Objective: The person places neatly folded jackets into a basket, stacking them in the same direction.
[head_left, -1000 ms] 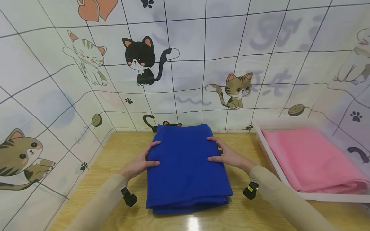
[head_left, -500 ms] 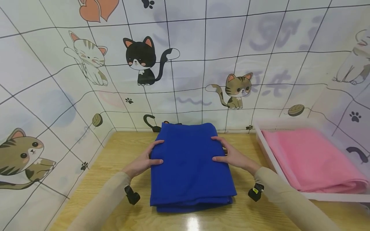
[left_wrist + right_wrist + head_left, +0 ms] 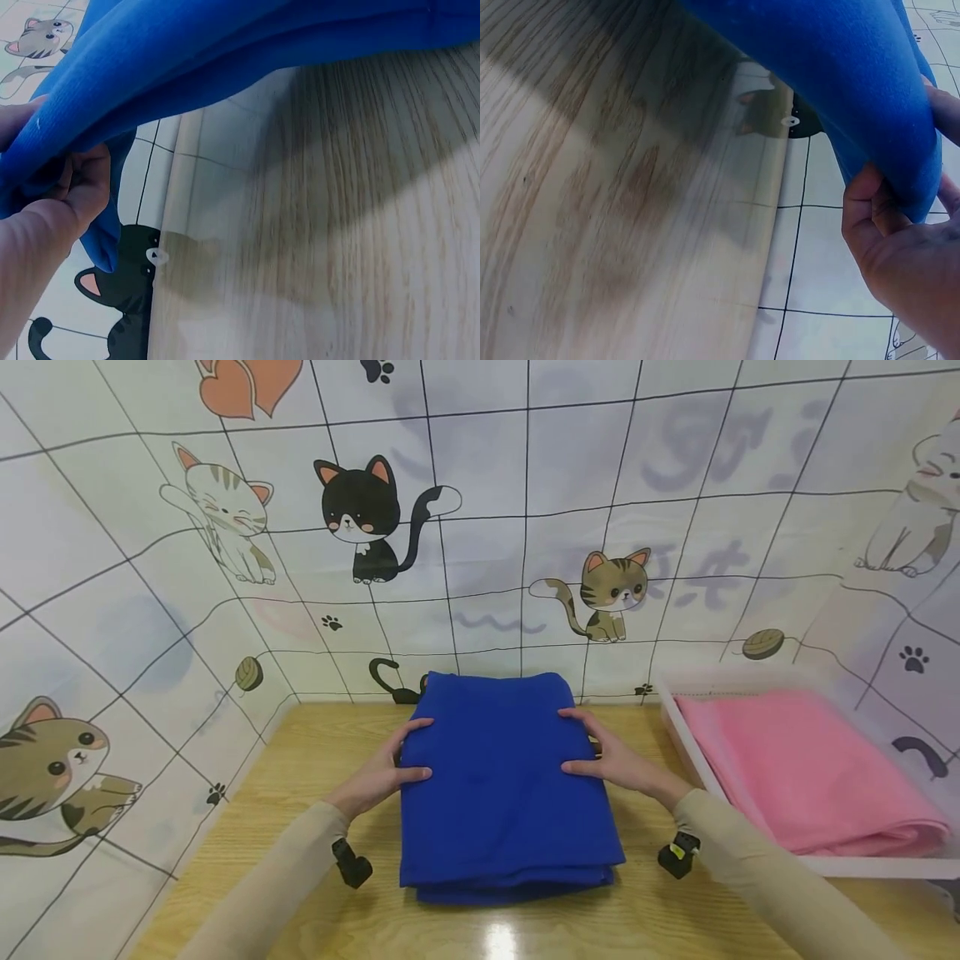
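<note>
A folded blue cloth lies between my two hands in the head view, its layers showing along the near edge. My left hand grips its left side, thumb and a finger on top. On the opposite side my right hand holds it the same way. Curled fingers hook under the fold in the left wrist view. From the right wrist, the underside of the cloth hangs over the table with a shadow below, and bent fingers tuck beneath its edge.
To the right stands a white tray with a folded pink cloth in it. The wooden table meets a wall covering printed with cats at the back and left. Black cameras are strapped to both wrists.
Both hands have carried the blue cloth a little to the right and slightly farther back. Their grip looks the same. The pink cloth stays in the tray.
</note>
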Demonstrator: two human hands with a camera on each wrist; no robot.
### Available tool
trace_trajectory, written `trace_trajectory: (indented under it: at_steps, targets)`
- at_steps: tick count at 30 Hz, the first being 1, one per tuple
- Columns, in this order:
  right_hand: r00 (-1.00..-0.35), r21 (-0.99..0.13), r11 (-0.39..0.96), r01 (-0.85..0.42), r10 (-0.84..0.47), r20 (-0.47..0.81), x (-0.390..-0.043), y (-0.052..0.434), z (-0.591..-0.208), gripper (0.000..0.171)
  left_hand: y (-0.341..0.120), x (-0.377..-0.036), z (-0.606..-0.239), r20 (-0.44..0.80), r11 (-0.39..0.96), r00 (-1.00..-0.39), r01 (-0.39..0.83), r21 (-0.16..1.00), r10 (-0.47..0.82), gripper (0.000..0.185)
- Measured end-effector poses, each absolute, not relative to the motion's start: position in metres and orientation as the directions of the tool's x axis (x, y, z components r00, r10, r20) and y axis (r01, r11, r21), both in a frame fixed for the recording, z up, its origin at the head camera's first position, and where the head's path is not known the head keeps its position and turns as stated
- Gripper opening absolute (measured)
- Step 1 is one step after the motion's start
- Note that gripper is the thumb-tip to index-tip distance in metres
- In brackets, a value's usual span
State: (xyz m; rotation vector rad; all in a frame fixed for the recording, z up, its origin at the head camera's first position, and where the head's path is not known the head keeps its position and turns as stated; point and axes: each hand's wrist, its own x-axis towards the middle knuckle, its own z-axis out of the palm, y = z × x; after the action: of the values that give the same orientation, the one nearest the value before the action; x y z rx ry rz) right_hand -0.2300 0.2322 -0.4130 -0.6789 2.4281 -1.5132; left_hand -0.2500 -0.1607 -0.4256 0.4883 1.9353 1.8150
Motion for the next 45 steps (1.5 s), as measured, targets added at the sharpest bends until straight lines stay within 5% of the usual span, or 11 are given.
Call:
trace_trajectory:
  at_steps: [45]
  targets:
    - [-0.923, -0.842, 0.488, -0.231, -0.383, 0.031, -0.214, 0.285, -0.381, 0.076, -0.098, -0.258, -0.412, -0.033, 0.061, -0.820, 0.002, 0.998, 0.571, 0.075]
